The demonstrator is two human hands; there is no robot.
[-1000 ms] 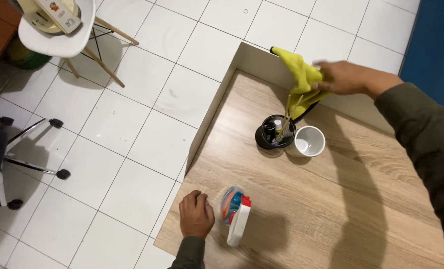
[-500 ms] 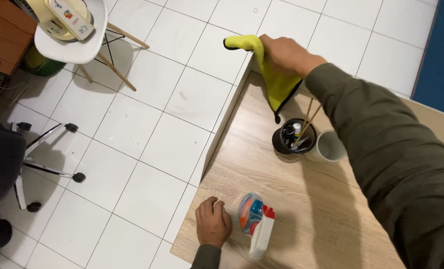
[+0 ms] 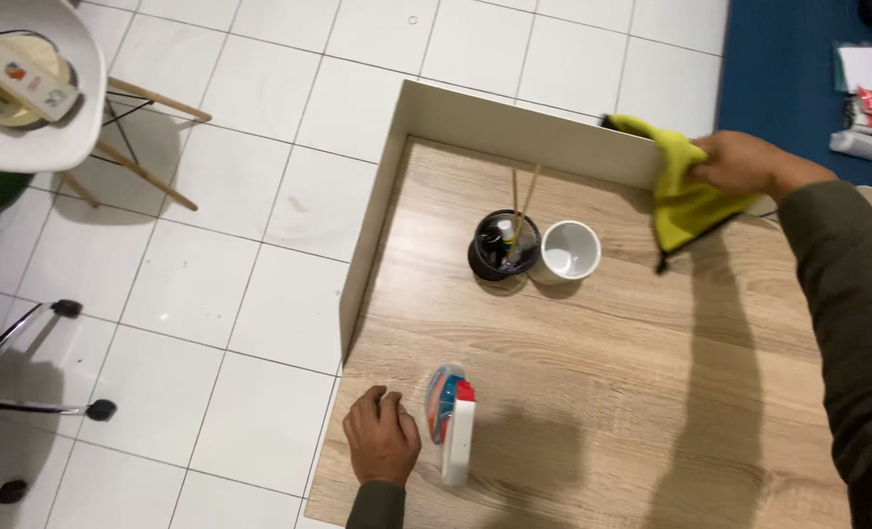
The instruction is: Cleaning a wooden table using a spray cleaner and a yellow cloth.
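My right hand (image 3: 744, 164) grips a yellow cloth (image 3: 679, 191) and presses it against the pale raised back panel (image 3: 514, 127) of the wooden desk (image 3: 602, 392), toward the panel's right end. The cloth hangs down over the desk top. My left hand (image 3: 382, 446) rests flat on the desk's near left corner, fingers loosely curled, holding nothing. Right beside it stands a spray bottle (image 3: 452, 423) with a white and red trigger head. A black pen holder (image 3: 503, 245) with sticks and a white mug (image 3: 568, 251) stand side by side mid-desk.
A white chair (image 3: 34, 108) with items on its seat stands on the tiled floor at upper left. The wheeled base of an office chair (image 3: 24, 392) is at lower left. Papers and packages (image 3: 871, 98) lie on a blue surface at upper right.
My right hand has carried the yellow cloth from the panel's left corner to its right part. The view has shifted. My left hand stays beside the spray bottle.
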